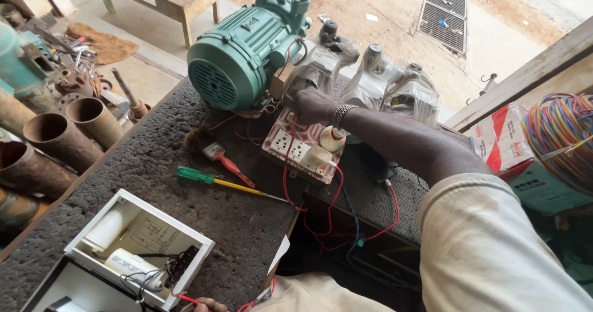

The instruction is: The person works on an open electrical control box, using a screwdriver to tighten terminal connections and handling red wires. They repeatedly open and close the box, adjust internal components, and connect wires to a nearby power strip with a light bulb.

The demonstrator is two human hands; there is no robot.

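A rough dark worktop [154, 157] carries a green pump [241, 55], a switchboard [299, 148], a screwdriver [216, 181] and an open white box [139, 247]. Rusty pipes [58, 139] lie left; sandy ground beyond. The right hand [312, 105] grips wrapped pumps [364, 83]; the left hand [204, 304] pinches a red wire [185, 299].

Tabletop [154, 164] rough, matt, grey stone-like; motor [238, 59] green painted metal, slight sheen; pipes [55, 139] rusted; screwdriver [213, 180] handle glossy green plastic
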